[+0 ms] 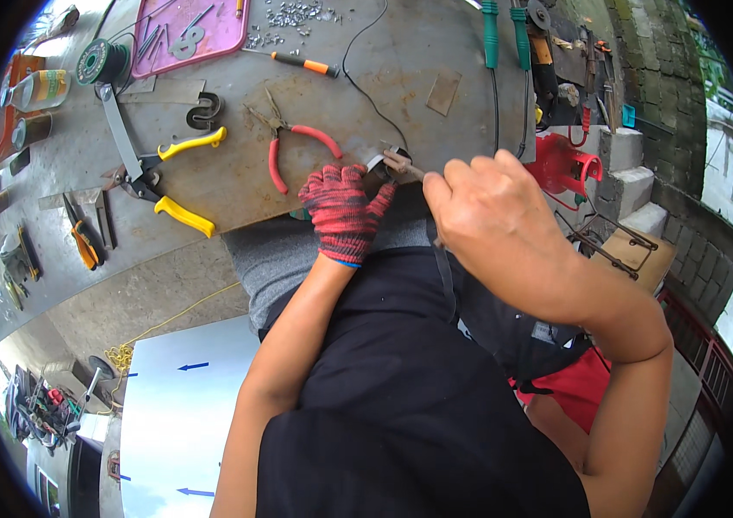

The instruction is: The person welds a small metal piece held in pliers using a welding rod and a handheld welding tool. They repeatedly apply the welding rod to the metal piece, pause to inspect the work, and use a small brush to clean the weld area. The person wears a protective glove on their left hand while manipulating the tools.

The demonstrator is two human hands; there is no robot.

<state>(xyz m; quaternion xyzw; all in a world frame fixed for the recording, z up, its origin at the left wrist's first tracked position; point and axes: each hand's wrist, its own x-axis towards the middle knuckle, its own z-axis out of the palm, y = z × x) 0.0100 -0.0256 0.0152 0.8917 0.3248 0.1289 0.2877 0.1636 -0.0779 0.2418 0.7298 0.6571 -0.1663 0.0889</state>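
Observation:
My left hand (341,210), in a red and black knit glove, is closed at the near edge of the metal worktable. At its fingertips is a small dark piece with a shiny silver rim (374,162), mostly hidden. My bare right hand (492,203) is in a fist around a slim tan tool (414,171). The tool's blocky pale end meets the dark piece; its exact kind is unclear. Left of the glove lie pliers with red handles (278,164), jaws apart. Farther left are metal snips with yellow handles (183,217).
Across the worktable (237,173) lie an orange and black screwdriver (304,64), a pink tray (221,45), scattered small metal parts (284,15), a wire spool (102,62) and orange-handled pliers (86,244). A thin black cable (346,60) and two green-handled leads (491,39) cross it.

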